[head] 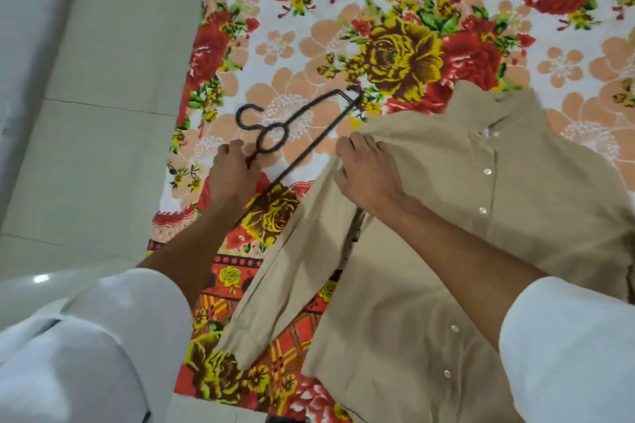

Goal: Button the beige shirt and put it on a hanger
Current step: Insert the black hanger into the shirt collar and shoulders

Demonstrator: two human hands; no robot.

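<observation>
A floral sheet (309, 27) is spread under the right hand (367, 172), and red, yellow and peach blooms are seen beyond it. Pale floor tiles (103, 154) are seen to the left of the left hand (230, 178), crossed by a thin grout line (103, 106).

We lose one end of the hanger (311, 149) under the beige shirt (429, 189), itself cut off right and below.
</observation>
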